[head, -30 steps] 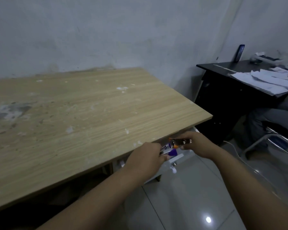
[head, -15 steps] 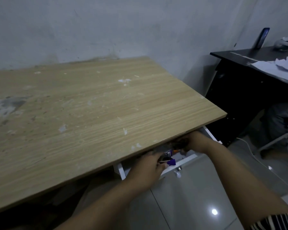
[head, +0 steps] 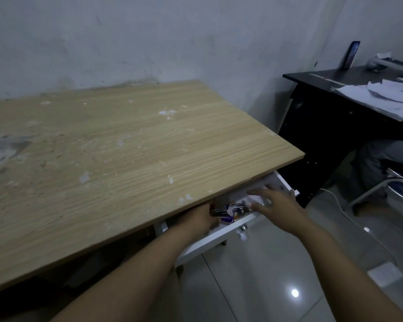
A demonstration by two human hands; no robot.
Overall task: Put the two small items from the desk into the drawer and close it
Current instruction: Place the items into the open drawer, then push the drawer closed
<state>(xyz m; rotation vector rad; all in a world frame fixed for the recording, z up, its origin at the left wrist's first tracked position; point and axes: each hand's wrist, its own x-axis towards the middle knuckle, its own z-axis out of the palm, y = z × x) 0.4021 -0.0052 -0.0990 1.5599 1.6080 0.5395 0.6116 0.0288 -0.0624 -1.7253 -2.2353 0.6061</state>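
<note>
A white drawer (head: 221,235) stands pulled out under the right front corner of the wooden desk (head: 126,154). My left hand (head: 196,220) is inside the drawer, fingers curled around a shiny metal item with a purple part (head: 221,213). A second small metal item (head: 239,206) lies in the drawer just to its right. My right hand (head: 277,204) hovers over the drawer's right half with fingers spread and nothing in them. The drawer's knob (head: 242,231) points down toward the floor.
A black desk (head: 330,105) with loose papers (head: 386,94) and an upright phone (head: 350,54) stands to the right. A seated person's leg (head: 379,156) and a metal chair frame (head: 379,187) are beside it. Glossy tiled floor (head: 277,275) lies below the drawer.
Both hands went from holding the two items in front of the desk edge down into the drawer. My right hand has let go of its item and spread its fingers.
</note>
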